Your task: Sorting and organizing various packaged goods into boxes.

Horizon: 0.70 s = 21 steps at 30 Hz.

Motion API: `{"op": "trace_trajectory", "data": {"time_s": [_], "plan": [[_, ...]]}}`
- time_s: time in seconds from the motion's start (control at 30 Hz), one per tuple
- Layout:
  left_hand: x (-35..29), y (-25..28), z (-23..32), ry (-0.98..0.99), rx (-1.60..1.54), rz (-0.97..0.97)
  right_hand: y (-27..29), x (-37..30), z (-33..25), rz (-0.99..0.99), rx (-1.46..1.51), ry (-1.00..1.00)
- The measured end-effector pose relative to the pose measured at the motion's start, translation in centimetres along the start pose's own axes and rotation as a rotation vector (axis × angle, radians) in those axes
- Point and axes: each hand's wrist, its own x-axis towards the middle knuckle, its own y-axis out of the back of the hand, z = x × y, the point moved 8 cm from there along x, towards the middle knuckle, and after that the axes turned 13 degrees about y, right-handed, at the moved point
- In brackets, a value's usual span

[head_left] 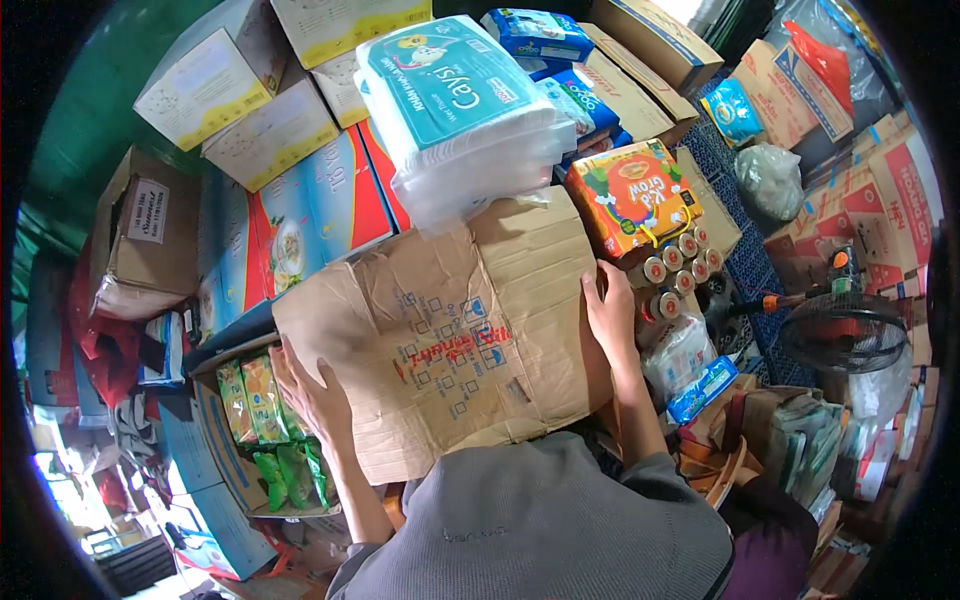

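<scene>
A brown cardboard piece, creased and printed with red and blue marks, spreads in front of my body. I cannot tell whether it is a flat sheet or the top of a box. On its left edge rests my left hand, open, fingers stretched and thumb apart. My right hand touches the right edge, fingers extended upward and thumb apart. Whatever lies under the cardboard is hidden. Just beyond its far edge stands a stack of white tissue packs with a teal label.
Left of the cardboard, an open carton holds green packets. Blue-and-red boxes and white-yellow cartons stand at far left. Right are an orange box, several small capped jars, a black fan and a plastic-wrapped pack.
</scene>
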Motion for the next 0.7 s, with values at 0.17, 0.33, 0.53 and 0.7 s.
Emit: {"op": "trace_trajectory", "data": {"time_s": [0.17,0.33,0.53,0.7], "plan": [[-2.8,0.9,8.5,-0.216,-0.537,-0.221,3.3,1.2,-2.9,0.033,-0.136,0.066],[-11.8,-5.7,19.9,-0.145,-1.189,-1.341,8.2,6.5,-0.3,0.062,-0.190,0.066],[-20.2,-14.8,34.7,-0.004,-1.524,-1.762,11.7,16.0,10.6,0.106,-0.301,-0.011],[-20.6,-19.8,40.9,-0.047,-1.305,-1.606,11.2,21.1,18.3,0.019,-0.370,0.005]]}}
